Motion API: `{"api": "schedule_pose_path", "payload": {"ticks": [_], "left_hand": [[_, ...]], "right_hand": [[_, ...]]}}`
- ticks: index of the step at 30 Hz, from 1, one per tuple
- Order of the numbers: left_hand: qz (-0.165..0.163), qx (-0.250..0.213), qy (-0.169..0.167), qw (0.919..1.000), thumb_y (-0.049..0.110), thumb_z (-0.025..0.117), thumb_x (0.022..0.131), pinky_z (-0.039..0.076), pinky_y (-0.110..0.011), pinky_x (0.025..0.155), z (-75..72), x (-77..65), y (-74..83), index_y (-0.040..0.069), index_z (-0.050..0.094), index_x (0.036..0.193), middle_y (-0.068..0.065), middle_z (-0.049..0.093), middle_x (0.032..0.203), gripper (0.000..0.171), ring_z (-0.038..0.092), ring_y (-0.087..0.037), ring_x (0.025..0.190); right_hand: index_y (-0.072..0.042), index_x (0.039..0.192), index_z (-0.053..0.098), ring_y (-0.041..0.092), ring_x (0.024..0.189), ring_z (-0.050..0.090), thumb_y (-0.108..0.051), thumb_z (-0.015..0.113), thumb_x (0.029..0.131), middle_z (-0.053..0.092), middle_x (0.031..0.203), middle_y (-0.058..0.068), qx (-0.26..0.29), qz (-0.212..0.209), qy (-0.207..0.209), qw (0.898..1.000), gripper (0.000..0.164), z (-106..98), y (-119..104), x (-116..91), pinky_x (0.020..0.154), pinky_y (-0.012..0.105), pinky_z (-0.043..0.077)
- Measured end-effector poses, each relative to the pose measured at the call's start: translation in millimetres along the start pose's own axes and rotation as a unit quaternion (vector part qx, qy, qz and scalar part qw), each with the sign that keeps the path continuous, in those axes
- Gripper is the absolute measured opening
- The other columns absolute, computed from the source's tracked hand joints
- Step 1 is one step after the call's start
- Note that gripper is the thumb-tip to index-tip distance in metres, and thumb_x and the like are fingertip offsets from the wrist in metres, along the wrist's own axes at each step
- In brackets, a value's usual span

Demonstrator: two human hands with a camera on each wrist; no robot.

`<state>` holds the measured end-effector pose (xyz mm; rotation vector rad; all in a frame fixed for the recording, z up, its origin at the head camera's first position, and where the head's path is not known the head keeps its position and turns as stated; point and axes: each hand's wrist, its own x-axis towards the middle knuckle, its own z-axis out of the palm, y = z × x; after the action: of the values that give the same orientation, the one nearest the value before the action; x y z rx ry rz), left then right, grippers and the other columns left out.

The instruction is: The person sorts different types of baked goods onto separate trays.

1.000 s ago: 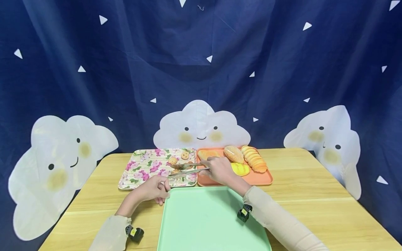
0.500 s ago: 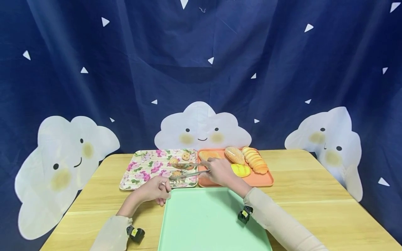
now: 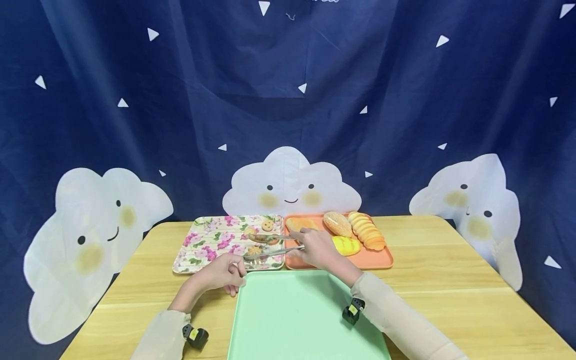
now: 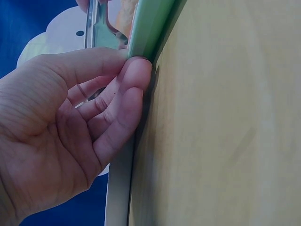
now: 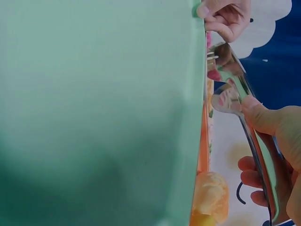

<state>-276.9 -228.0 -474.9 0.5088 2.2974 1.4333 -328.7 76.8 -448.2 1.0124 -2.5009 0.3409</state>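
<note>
Picking step: right hand (image 3: pixel 317 248) clamped on tongs (image 3: pixel 270 244) straddling a cookie (image 3: pixel 254 250) on the floral tray (image 3: pixel 198 247), left hand (image 3: pixel 222 273) pinching the green tray (image 3: pixel 297 315) corner; next, probably squeezing gently before lifting.

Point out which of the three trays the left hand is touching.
The plain green tray, nearest the person: the left hand grips its far left corner. The floral tray and the orange tray lie beyond it, untouched by that hand.

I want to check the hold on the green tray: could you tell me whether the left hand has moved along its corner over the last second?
No. The left hand stays at the green tray near its far left corner.
</note>
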Motion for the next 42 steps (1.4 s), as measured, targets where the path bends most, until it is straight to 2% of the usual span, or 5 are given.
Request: {"api": "schedule_pose_path", "payload": {"ticks": [10,18,26,34,42], "left_hand": [[0.001,0.003,-0.001,1.0000,0.000,0.072,0.086,0.059,-0.031,0.052,-0.2,0.3,0.9,-0.005,0.060,0.091,-0.005,0.065,0.062,0.014,0.065,-0.016,0.052],[0.005,0.004,-0.001,1.0000,0.000,0.072,0.086,0.058,-0.031,0.051,0.1,1.3,-1.1,-0.004,0.060,0.090,-0.005,0.065,0.062,0.013,0.065,-0.016,0.052],[0.002,0.007,-0.001,1.0000,0.001,0.073,0.086,0.058,-0.031,0.051,-0.1,1.1,-0.1,-0.004,0.060,0.089,-0.006,0.066,0.062,0.014,0.066,-0.016,0.052],[0.005,0.007,-0.004,1.0000,0.000,0.073,0.085,0.058,-0.030,0.051,0.3,0.8,1.2,-0.005,0.060,0.089,-0.006,0.066,0.062,0.015,0.066,-0.015,0.052],[-0.001,0.015,0.002,0.9999,0.001,0.073,0.086,0.058,-0.031,0.051,-1.2,-0.1,1.4,-0.003,0.061,0.089,-0.007,0.066,0.063,0.013,0.066,-0.016,0.053]], "right_hand": [[-0.019,0.121,0.075,0.006,0.055,0.043,-0.046,0.084,0.080,0.061,0.072,-0.004,0.018,0.029,0.009,0.999,0.050,-3.0,-1.2,-0.5,0.043,0.019,0.022],[-0.020,0.122,0.075,0.008,0.062,0.056,-0.045,0.085,0.079,0.073,0.086,0.000,0.048,0.065,-0.002,0.997,0.051,-10.5,-2.3,-2.3,0.045,0.021,0.033],[-0.012,0.126,0.073,0.003,0.046,0.036,-0.040,0.085,0.081,0.078,0.105,0.008,0.132,0.102,-0.003,0.986,0.055,-19.0,1.2,-4.9,0.045,0.022,0.029],[-0.013,0.126,0.073,0.006,0.056,0.045,-0.038,0.086,0.080,0.075,0.091,0.002,0.159,0.135,0.030,0.978,0.054,-36.8,3.4,-8.9,0.050,0.023,0.034],[-0.019,0.128,0.073,0.008,0.064,0.045,-0.042,0.086,0.079,0.063,0.078,-0.007,0.129,0.125,0.072,0.981,0.055,-49.0,18.6,-16.7,0.054,0.024,0.036]]}}
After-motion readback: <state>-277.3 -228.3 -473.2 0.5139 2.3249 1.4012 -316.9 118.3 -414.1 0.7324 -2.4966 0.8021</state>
